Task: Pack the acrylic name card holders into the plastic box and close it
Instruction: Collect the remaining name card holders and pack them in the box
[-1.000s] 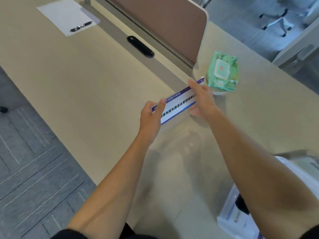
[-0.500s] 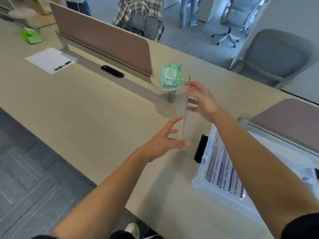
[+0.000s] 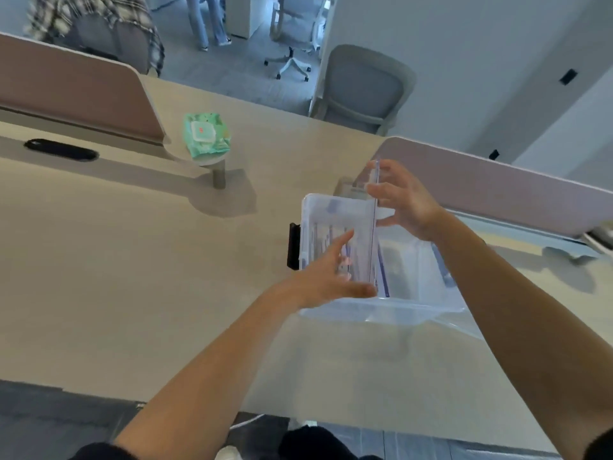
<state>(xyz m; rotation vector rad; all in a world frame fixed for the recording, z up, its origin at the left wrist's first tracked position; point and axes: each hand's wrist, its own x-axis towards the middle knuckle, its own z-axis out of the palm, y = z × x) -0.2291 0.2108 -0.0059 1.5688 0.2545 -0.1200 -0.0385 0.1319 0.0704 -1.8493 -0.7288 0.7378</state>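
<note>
Acrylic name card holder (image 3: 374,227), a clear flat sheet seen edge-on, is held upright above the open translucent plastic box (image 3: 381,310) on the beige counter (image 3: 132,277). Its far end is pinched by the right hand (image 3: 406,202), fingers clamped on the sheet. Its near end is met by the left hand (image 3: 326,277), fingers spread apart, thumb at the lower edge. More holders with blue-edged cards are seen standing inside the box. A green wet-wipe pack (image 3: 205,134) lies far left on a small round shelf.
</note>
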